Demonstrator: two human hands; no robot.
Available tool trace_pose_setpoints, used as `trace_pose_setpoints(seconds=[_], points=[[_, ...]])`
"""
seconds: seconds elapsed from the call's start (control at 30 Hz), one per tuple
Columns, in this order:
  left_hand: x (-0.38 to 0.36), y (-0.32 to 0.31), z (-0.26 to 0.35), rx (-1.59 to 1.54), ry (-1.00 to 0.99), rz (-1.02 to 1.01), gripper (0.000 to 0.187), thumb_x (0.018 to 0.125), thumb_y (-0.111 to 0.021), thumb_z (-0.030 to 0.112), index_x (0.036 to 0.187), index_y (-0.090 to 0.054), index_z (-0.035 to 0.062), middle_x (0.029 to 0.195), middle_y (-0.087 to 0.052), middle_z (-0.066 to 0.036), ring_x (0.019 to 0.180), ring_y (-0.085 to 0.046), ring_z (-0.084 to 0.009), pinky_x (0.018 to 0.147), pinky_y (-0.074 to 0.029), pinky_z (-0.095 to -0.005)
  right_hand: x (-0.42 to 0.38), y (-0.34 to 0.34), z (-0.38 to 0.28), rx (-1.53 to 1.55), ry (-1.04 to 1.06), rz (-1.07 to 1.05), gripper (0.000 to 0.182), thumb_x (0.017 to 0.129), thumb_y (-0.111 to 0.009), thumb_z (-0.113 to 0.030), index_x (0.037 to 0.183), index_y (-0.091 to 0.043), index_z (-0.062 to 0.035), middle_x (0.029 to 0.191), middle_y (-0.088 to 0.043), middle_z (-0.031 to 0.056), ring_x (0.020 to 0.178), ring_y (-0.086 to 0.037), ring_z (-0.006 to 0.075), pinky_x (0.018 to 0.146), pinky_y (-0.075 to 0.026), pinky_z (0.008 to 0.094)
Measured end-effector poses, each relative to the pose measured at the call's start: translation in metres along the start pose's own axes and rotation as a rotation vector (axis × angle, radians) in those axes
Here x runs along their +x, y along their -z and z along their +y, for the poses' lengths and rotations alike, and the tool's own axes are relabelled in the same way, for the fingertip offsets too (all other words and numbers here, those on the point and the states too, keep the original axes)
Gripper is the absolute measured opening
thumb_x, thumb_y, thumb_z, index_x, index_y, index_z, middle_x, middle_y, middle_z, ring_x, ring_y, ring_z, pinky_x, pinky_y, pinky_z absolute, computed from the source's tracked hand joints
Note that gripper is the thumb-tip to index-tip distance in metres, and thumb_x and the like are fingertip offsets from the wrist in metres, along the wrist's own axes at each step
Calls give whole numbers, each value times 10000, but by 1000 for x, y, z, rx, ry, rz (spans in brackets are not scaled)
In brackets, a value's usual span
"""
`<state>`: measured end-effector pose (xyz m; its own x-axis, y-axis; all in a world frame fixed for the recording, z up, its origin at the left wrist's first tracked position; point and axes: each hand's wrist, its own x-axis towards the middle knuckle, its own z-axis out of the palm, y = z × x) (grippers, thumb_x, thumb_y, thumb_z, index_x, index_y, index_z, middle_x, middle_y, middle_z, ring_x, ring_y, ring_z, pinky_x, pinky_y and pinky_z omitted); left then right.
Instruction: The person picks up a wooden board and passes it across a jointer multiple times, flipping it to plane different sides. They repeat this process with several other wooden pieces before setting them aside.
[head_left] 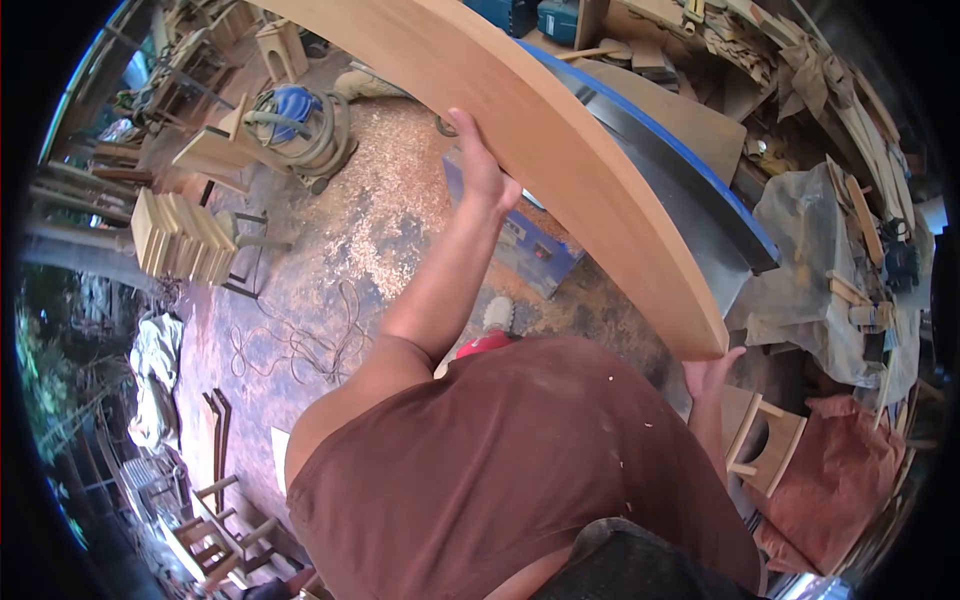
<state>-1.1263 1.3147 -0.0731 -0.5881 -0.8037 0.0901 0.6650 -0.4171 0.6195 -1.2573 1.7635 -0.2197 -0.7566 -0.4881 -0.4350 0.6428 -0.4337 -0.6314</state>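
Board (560,150) lengthwise, upper-left to lower-right.

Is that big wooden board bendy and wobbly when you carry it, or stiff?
Probably stiff: the wooden board runs unsagging between the left hand and right hand. Likely awkward rather than light, since it needs both hands. Its smooth face may slip.

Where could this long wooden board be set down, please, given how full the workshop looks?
Both the left hand and right hand hold the board. The sawdust floor between the vacuum and blue machine is barest, though cables lie nearby. The bench on the right is crowded with offcuts.
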Motion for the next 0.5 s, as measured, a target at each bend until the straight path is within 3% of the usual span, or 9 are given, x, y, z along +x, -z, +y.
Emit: trace_pose_setpoints(seconds=[0.03,0.17,0.2,0.27,0.33,0.5], points=[[-18,-11,-10,-27,24,-26,799,949,-322,700,1472,-327,95,1456,-419,-124,1333,-427,-299,1092,-384,-466,-9,16,-12,-27,-20,56,996,835,-253,-842,1512,-300,-113,1551,-325,98,1419,-297,311,1131,-265,529],[-82,-60,-52,-36,57,-86,866,899,-359,758,1463,-346,101,1429,-457,-117,1320,-451,-290,1085,-392,-472,-27,97,-65,29,-35,-91,977,845,-249,-838,1514,-303,-127,1557,-315,101,1417,-294,313,1124,-263,536],[-95,-67,-61,-33,34,-92,866,899,-359,758,1463,-346,101,1429,-457,-117,1320,-451,-290,1085,-392,-472,-33,110,-78,41,-41,-5,965,855,-249,-829,1512,-306,-125,1556,-317,103,1417,-296,313,1121,-270,537],[-121,-78,-78,-36,210,-165,897,868,-392,782,1461,-356,111,1420,-472,-111,1322,-454,-278,1090,-384,-474,-46,146,-100,47,-49,68,952,865,-250,-821,1510,-309,-123,1556,-319,104,1416,-298,313,1118,-277,537],[-141,-87,-94,-14,220,-195,909,855,-411,788,1462,-357,114,1423,-472,-106,1326,-450,-274,1093,-380,-477,-51,180,-115,71,-42,22,932,876,-249,-811,1506,-315,-127,1553,-321,112,1416,-299,315,1118,-277,542],[-161,-96,-124,1,335,-300,890,850,-508,743,1471,-352,125,1427,-475,-96,1335,-441,-270,1087,-379,-483,-79,213,-134,101,28,44,903,886,-252,-797,1496,-331,-137,1547,-331,114,1422,-290,331,1133,-260,554]])
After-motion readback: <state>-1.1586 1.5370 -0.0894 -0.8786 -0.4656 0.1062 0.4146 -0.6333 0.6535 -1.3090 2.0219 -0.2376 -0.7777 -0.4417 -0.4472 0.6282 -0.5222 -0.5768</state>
